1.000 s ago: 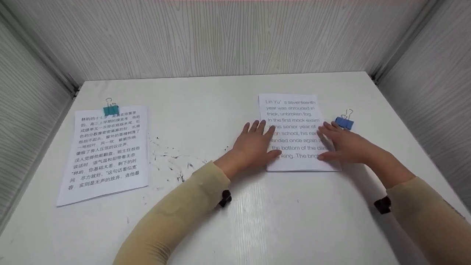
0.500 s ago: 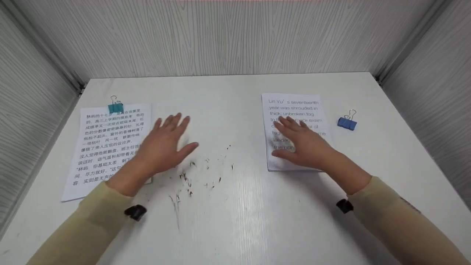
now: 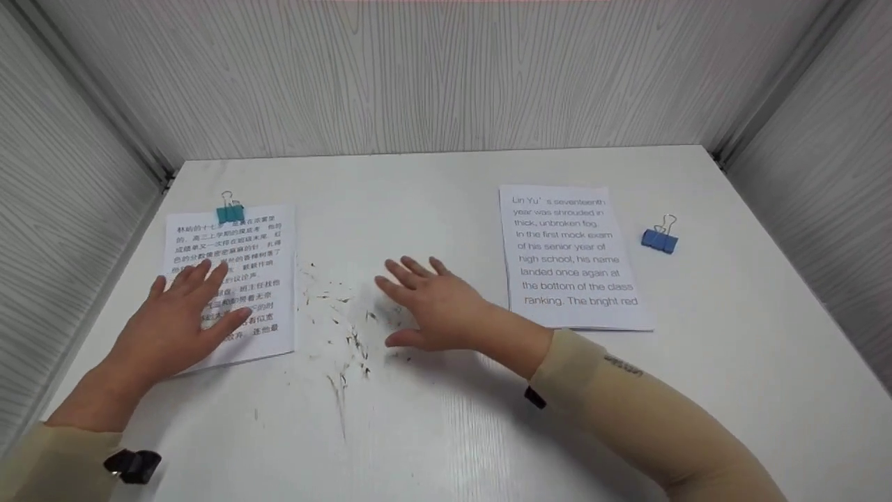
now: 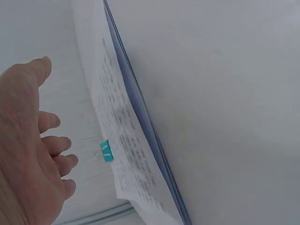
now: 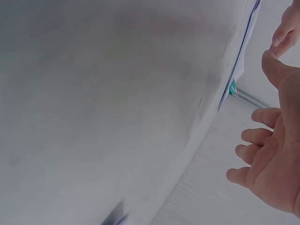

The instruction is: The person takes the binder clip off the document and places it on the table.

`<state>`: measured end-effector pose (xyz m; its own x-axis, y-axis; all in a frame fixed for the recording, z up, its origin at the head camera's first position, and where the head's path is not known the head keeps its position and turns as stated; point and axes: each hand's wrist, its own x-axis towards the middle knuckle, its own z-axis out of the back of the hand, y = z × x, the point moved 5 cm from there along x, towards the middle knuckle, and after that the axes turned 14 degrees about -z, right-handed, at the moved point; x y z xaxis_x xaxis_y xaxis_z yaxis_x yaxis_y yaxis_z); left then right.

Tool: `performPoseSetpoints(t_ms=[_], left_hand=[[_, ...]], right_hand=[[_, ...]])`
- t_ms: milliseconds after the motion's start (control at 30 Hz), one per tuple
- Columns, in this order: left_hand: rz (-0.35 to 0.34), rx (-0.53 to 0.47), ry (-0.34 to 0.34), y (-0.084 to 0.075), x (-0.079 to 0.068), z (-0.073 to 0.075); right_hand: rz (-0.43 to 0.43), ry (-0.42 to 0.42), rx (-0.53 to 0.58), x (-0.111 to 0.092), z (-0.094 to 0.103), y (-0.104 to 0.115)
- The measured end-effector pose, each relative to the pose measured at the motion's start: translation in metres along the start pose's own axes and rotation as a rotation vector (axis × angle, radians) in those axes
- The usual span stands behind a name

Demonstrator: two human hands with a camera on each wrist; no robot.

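Note:
My left hand (image 3: 171, 321) hovers over the left stack of printed sheets (image 3: 268, 279), fingers spread, covering part of its text. A teal binder clip (image 3: 230, 213) grips the top edge of that stack; the left wrist view shows the same clip (image 4: 107, 151) beyond my fingertips, with the palm held above the paper. Between the two stacks, my right hand (image 3: 442, 307) is over the white table with fingers apart, holding nothing. The right stack, printed in English (image 3: 568, 258), lies flat and uncovered. Beside it a blue binder clip (image 3: 658, 240) sits loose on the table, its wire handles raised.
Dark scratches and smudges (image 3: 355, 341) mark the white table (image 3: 432, 432) between the stacks. Wood-grain panels (image 3: 446, 77) enclose the table at the back and on both sides.
Both hands were at the sides of the English stack, then lifted off and moved left. My left hand is now over the left stack, my right hand over mid-table. Stacks and clips stayed put.

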<state>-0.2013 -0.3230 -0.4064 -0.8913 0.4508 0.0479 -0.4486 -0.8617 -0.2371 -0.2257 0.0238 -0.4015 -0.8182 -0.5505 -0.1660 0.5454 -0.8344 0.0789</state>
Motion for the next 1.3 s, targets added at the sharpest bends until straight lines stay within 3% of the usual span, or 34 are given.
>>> performPoseSetpoints(t_ms=[167, 333, 567, 1000, 1300], left_hand=[[-0.001, 0.005, 0.042, 0.026, -0.016, -0.007], [0.011, -0.021, 0.097, 0.046, -0.023, -0.014], [0.041, -0.061, 0.151, 0.055, -0.029, -0.019], [0.042, -0.115, 0.189, 0.051, -0.032, -0.028], [0.058, -0.113, 0.217, 0.04, -0.021, -0.027]], right_hand=[[0.026, 0.053, -0.091, 0.02, -0.008, 0.043], [0.029, 0.117, -0.164, 0.038, -0.018, 0.082], [0.061, 0.174, -0.193, 0.05, -0.028, 0.119], [0.044, 0.264, -0.194, 0.05, -0.037, 0.133], [0.062, 0.236, -0.19, 0.042, -0.03, 0.123]])
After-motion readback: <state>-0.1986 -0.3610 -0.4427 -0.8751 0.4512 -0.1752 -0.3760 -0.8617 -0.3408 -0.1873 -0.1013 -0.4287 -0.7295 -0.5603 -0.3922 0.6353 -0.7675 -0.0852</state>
